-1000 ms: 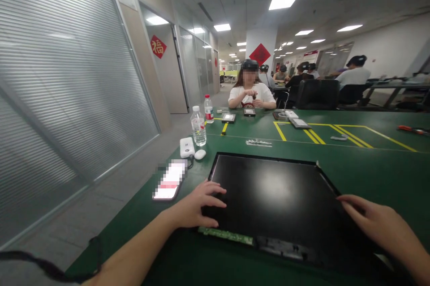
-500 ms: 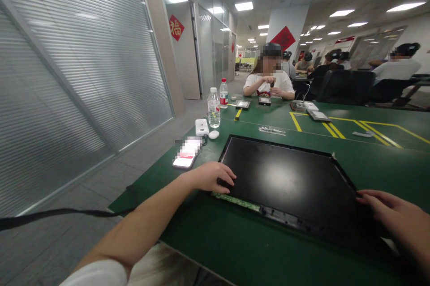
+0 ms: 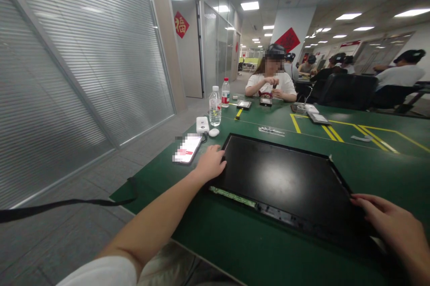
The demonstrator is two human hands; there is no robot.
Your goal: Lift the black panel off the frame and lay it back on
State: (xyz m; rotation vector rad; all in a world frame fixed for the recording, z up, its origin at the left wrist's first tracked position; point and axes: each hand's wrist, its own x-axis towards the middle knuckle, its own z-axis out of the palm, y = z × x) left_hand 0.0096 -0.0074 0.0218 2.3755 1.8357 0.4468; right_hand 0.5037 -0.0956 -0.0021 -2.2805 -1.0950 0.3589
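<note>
The head camera looks along a long green table (image 3: 235, 241) marked with yellow tape lines (image 3: 327, 130), standing in an open office with a ribbed glass partition (image 3: 83, 75) on the left, white ceiling lights and red diamond-shaped paper signs on a door and a pillar.

One black display panel (image 3: 285, 178) lies flat on the table straight ahead of the person, its near edge showing a narrow green circuit strip (image 3: 231, 196). The left hand (image 3: 211, 164) rests on the panel's left edge with the fingers gently curled over the rim; whether it grips or merely presses cannot be told. The right hand (image 3: 391, 225) lies palm down, fingers spread, on the panel's near right corner, holding nothing else.

To the left of the panel lies one phone (image 3: 187, 148), screen up, just beside the left hand. Beyond it are one white box-shaped device (image 3: 202, 124) and one small white oval object (image 3: 213, 132), close together. Two plastic bottles stand near them: a clear bottle (image 3: 215, 107) partly filled with water and, behind it, a bottle with a red label (image 3: 225, 93) whose contents cannot be judged.

At the far end one person in a white shirt (image 3: 270, 84) sits with both hands raised, several small flat parts lying on the table before them. More people sit at desks further back on the right. A black strap (image 3: 67, 205) hangs off the table's near left corner.
</note>
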